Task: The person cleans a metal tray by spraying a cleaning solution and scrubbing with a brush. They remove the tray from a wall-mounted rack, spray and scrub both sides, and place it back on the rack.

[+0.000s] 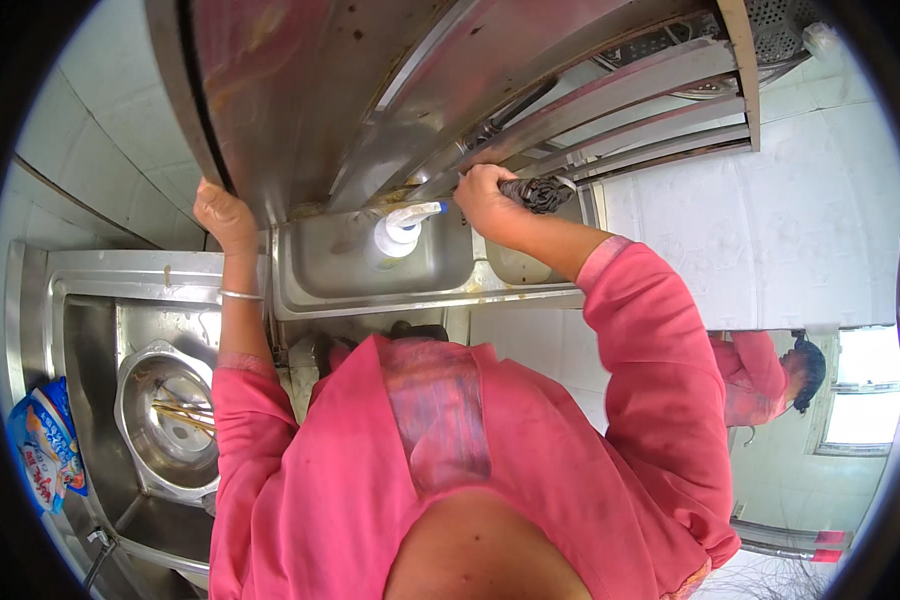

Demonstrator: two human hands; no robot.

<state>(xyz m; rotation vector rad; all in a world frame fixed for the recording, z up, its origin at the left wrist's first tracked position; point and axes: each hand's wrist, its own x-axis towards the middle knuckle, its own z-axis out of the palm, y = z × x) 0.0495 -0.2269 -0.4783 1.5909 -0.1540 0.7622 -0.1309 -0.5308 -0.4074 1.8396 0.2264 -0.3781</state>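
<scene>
My left hand [226, 216] grips the lower left edge of a stainless steel shelf unit [285, 112] that rises in front of me. Its fingers go behind the edge and are partly hidden. In the fist of my right hand [489, 201] is a dark, ridged bundle [538, 194], perhaps a scourer; a pale loop shows near its end. That hand is close to the shelf's steel slats [607, 101]; whether it touches them I cannot tell. Between my hands, a white spray bottle [397, 238] with a blue-tipped nozzle stands in a steel sink basin [322, 259].
At lower left, a second steel sink [90, 360] holds a metal basin [139, 420] with chopsticks [184, 412] in it. A blue printed packet [49, 446] lies on its outer rim. Perforated metalware [780, 37] sits on the rack. A mirror [787, 465] at right reflects a person.
</scene>
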